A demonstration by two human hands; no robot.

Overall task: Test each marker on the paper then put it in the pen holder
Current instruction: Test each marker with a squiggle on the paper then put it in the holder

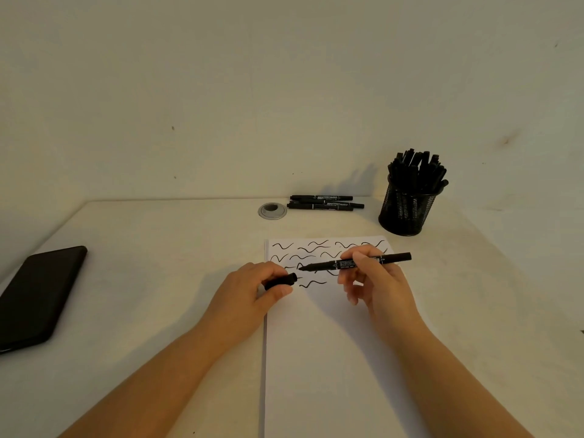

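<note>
My right hand (pixel 376 279) grips a black marker (pixel 328 264) held almost level above the white paper (pixel 331 358), its bare tip pointing left. My left hand (pixel 252 289) pinches the marker's black cap (pixel 281 281), a short gap from the tip. Rows of black squiggles cover the paper's far part. Three more black markers (pixel 325 202) lie side by side near the table's back edge. A black mesh pen holder (pixel 407 210), packed with several markers, stands at the back right.
A black phone (pixel 34 295) lies flat at the table's left edge. A round metal cable grommet (pixel 272 211) sits just left of the loose markers. The wall rises directly behind the table.
</note>
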